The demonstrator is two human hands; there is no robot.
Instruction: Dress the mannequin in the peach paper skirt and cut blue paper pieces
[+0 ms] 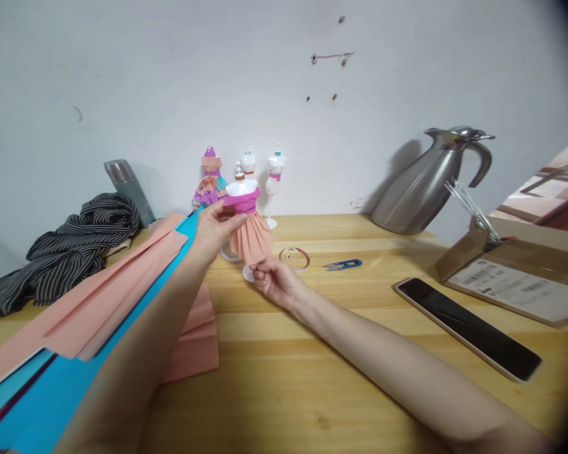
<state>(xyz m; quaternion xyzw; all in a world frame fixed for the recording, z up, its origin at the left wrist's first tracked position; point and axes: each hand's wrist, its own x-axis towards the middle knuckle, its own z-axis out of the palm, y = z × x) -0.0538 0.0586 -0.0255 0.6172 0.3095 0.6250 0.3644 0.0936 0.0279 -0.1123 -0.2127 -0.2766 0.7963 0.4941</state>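
Note:
A small white dress-form mannequin point(242, 188) stands upright in front of me, wrapped at the chest in a magenta paper band point(243, 202). Below the band hangs a pleated peach paper skirt point(253, 238). My left hand point(215, 226) is closed around the mannequin's waist from the left, thumb across the front. Lower down, my right hand point(277, 282) pinches the skirt's hem between thumb and fingers. The mannequin's white base point(247, 273) shows partly behind the right fingers. Peach crepe paper point(123, 284) and blue paper point(108, 353) lie beneath and beside my left forearm.
Behind are a dressed mannequin point(211, 176) and two barer ones, one of them point(275, 173) near the wall. Blue thread snips point(344, 265) and a round pin case point(294, 258) lie right of centre. A phone point(468, 328), cardboard box point(515, 277), steel jug point(416, 183) and striped cloth point(80, 246) sit around.

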